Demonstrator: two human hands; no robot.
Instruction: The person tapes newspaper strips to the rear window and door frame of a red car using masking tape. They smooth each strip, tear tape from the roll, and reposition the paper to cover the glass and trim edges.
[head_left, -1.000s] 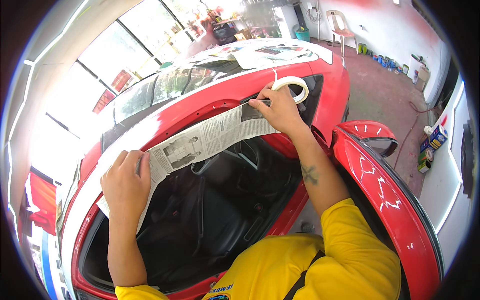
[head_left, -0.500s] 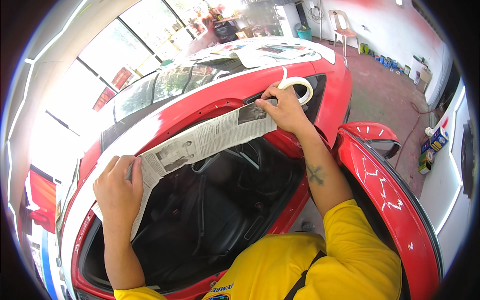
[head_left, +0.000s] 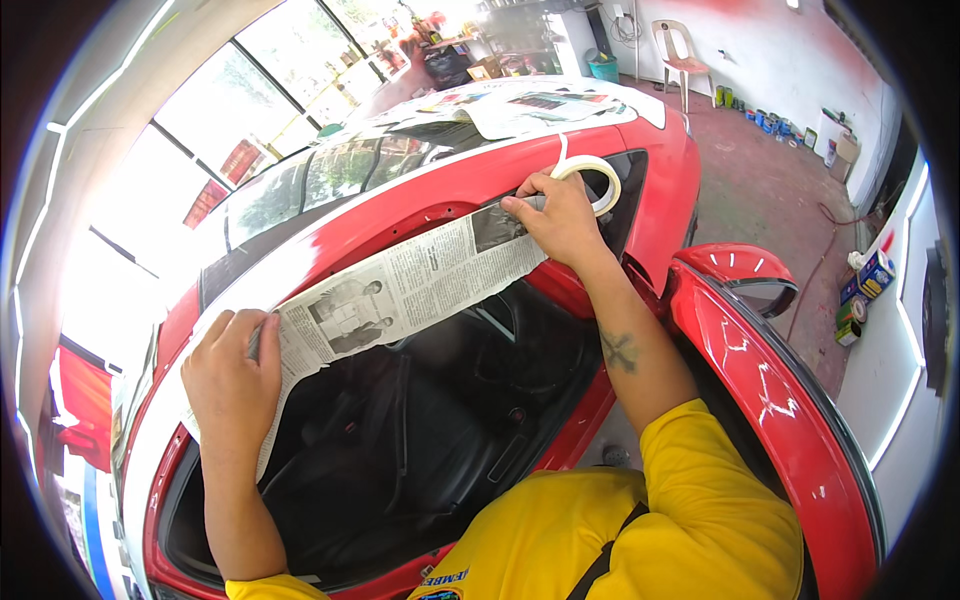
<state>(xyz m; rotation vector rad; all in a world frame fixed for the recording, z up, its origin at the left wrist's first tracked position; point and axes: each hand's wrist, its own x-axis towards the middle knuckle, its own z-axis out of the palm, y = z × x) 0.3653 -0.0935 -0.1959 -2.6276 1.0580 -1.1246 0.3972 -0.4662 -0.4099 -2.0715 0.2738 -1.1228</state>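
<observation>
A long strip of newspaper (head_left: pixel 425 275) is stretched between my two hands across the top of a red car's open door frame (head_left: pixel 400 230). My left hand (head_left: pixel 235 370) pinches its left end, thumb on top; more of the paper hangs down beside the wrist. My right hand (head_left: pixel 560 215) grips the other end between thumb and fingers. A roll of pale masking tape (head_left: pixel 612 188) sits at that same hand, with a loose tail of tape (head_left: pixel 562 148) sticking up towards the roof edge. How the fingers hold the roll is partly hidden.
The open red door (head_left: pixel 745 380) with its side mirror (head_left: pixel 760 293) stands close on my right. Below the paper lies the dark seat (head_left: pixel 440 430). Sheets of paper (head_left: pixel 545 108) cover the windscreen area. Paint cans (head_left: pixel 852 322), a plastic chair (head_left: pixel 680 65) and a hose (head_left: pixel 825 230) are beyond.
Both hands have shifted slightly to the left. The newspaper strip has turned a little, showing more of its printed face. The grips look the same.
</observation>
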